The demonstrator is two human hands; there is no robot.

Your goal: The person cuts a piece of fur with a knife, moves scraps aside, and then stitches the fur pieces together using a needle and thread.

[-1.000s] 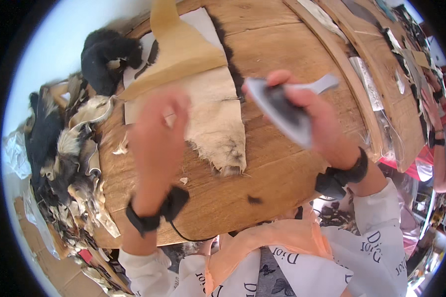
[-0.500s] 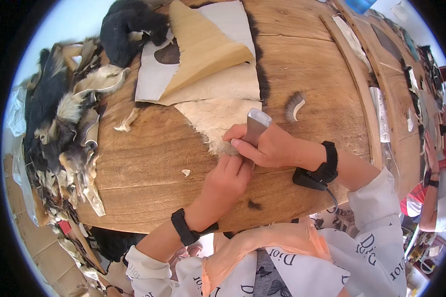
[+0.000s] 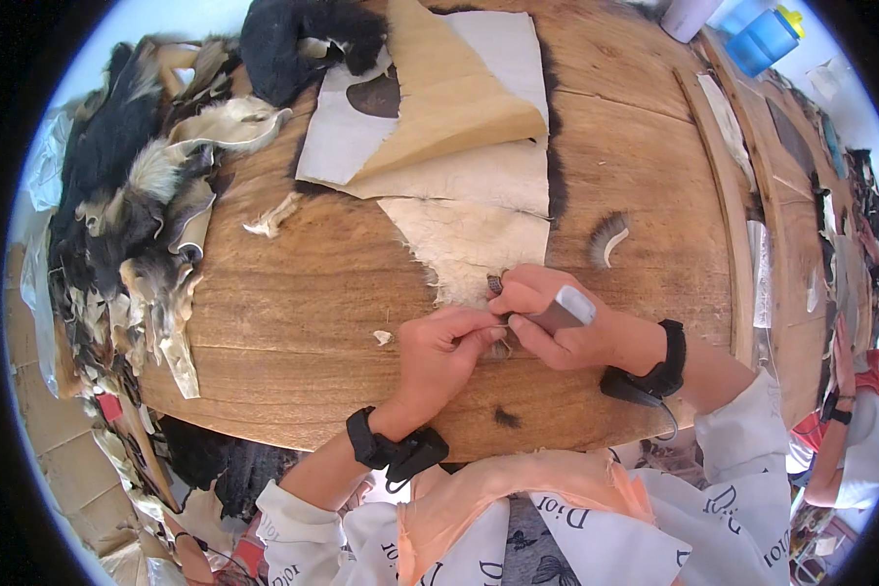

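A cream fur pelt, skin side up, narrows to a ragged tip under my hands. My left hand is closed in a pinch at that tip, its thumb and fingers hiding what lies between them. My right hand is closed around a grey, flat-handled tool with a pale butt end. The tool's working end is hidden by my fingers. A little fur shows just below the fingertips. Over the upper part of the pelt lie a tan paper-like pattern sheet and white backing.
Dark and cream fur scraps heap along the left of the wooden table. A black fur piece lies at the back. A curved fur strip rests to the right. Beyond wooden rails, another person's arm shows near a blue bottle.
The view has shifted, so the table's things sit farther right and higher. My left hand has moved from below the right hand to its left side. The right hand has tilted the tool rightward.
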